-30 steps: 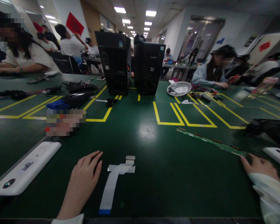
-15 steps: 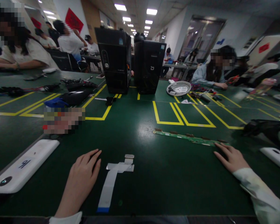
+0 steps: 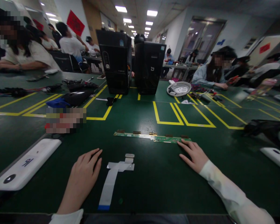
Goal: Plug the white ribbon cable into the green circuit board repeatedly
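A long, narrow green circuit board point(image 3: 140, 136) with brown tabs along its far edge lies flat on the dark green table point(image 3: 154, 186). My right hand point(image 3: 193, 154) rests at the board's right end, its fingertips touching the edge, fingers stretched and apart. On the left, my left hand point(image 3: 85, 174) lies on the table with its fingers loosely extended and nothing held. Just right of it is a white flat ribbon cable point(image 3: 110, 188), bent at its top, with a blue end near me and a small connector at the far end.
Two black computer towers point(image 3: 114, 62) stand at the back. A white basket point(image 3: 179, 89) holds parts. White devices point(image 3: 28, 165) lie at both sides. Yellow tape point(image 3: 170, 123) marks the table. Cables point(image 3: 14, 91) lie far left; a co-worker point(image 3: 220, 68) sits at the right.
My right hand has moved left, and the circuit board has slid left with it toward the middle of the table. My left hand and the ribbon cable stay in place.
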Demonstrator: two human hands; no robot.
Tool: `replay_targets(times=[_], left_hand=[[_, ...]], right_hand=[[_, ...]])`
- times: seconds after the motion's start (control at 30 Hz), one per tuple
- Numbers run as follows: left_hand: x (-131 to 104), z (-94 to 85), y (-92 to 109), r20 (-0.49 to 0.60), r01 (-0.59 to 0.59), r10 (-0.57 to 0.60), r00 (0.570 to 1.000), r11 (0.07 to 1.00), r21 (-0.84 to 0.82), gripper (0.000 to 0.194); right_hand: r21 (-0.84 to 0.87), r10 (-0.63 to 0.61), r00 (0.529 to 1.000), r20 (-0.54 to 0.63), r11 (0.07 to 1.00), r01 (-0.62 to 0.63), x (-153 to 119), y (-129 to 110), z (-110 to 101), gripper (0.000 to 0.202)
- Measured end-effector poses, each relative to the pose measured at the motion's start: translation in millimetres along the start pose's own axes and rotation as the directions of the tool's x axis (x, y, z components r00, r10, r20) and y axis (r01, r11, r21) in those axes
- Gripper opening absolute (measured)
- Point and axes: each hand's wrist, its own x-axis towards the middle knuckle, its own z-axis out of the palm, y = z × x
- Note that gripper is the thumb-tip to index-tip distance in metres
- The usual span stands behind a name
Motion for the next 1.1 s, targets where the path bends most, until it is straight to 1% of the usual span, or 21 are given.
replay_targets(times=[0.3, 0.5, 0.63, 0.77, 0.93, 1.1], left_hand=[[1, -0.2, 0, -0.005, -0.011, 0.011, 1.0, 1.0, 0.004, 0.045], [0, 0.2, 1, -0.02, 0.002, -0.001, 1.0, 1.0, 0.004, 0.044], [-1, 1.4, 0, -0.026, -0.011, 0.011, 1.0, 1.0, -0.001, 0.044], [-1, 2.0, 0, -0.012, -0.011, 0.011, 1.0, 1.0, 0.006, 0.044], [0, -0.3, 2, -0.02, 0.0, 0.0, 1.0, 1.0, 0.015, 0.044], [0, -3.4, 3, -0.024, -0.007, 0.007, 1.0, 1.0, -0.002, 0.044]], right_hand=[[0.082, -0.129, 0.99, 0.063, 0.989, 0.124, 45, -55, 5, 0.051], [0.079, -0.195, 0.98, 0.046, 0.978, 0.191, 67, -80, 6, 0.045], [0.08, -0.25, 0.968, -0.01, 0.965, 0.25, 74, -86, 6, 0.042], [0.129, -0.304, 0.951, -0.054, 0.942, 0.309, 82, -87, 9, 0.038], [0.182, -0.319, 0.947, -0.044, 0.929, 0.321, 91, -84, 17, 0.036], [0.254, -0.34, 0.94, -0.015, 0.908, 0.332, 91, -79, 20, 0.037]])
